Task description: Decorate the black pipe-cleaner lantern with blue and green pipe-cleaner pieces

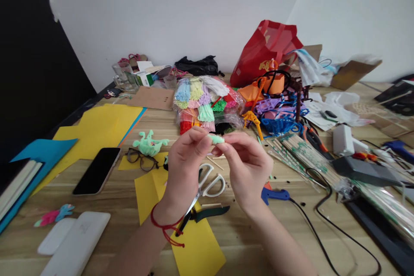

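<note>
Between the fingertips of both hands is a short piece of pale green pipe cleaner point(216, 139), raised above the table. My left hand point(189, 161) pinches its left end and wears a red string at the wrist. The other end is pinched by my right hand point(247, 164). Part of the piece is covered by the fingers. White-handled scissors point(215, 186) and dark green-handled pliers point(211, 212) lie below the hands on yellow paper point(197, 246). Left of them sits a light green pipe-cleaner figure point(149, 143), beside a pair of glasses point(144, 159).
A bag of coloured pipe cleaners point(205, 101) lies ahead, with a red bag point(265, 51) behind. A blue glue gun point(274, 195) trails a black cable on the right, near packed sticks point(307, 155). A phone point(97, 171) and white case point(77, 246) lie left.
</note>
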`<action>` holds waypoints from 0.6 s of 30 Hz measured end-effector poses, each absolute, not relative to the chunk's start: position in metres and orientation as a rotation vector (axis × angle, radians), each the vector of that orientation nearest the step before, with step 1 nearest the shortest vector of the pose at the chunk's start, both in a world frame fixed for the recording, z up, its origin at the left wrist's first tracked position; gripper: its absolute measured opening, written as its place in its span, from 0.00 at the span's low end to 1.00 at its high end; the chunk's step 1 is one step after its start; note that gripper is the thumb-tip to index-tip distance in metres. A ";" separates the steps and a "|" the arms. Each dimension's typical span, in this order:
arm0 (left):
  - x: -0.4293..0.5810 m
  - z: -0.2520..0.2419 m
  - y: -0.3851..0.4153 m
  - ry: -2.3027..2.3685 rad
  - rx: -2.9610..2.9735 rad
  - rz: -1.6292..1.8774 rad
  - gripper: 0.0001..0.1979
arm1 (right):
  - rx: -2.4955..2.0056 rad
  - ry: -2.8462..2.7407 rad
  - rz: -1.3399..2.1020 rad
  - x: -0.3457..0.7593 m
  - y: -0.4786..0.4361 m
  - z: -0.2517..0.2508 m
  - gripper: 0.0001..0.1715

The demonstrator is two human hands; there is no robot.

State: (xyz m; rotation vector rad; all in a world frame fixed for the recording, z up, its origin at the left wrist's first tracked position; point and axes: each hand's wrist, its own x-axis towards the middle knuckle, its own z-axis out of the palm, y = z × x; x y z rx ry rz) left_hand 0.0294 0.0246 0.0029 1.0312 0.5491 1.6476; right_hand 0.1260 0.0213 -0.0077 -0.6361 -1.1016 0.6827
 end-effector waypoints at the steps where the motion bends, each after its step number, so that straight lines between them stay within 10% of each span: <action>1: 0.030 0.003 0.024 0.548 1.014 1.643 0.13 | -0.633 -1.102 0.673 0.126 0.022 -0.008 0.07; 18: 0.033 0.002 0.024 0.568 0.989 1.676 0.16 | -0.663 -1.060 0.709 0.125 0.019 -0.005 0.05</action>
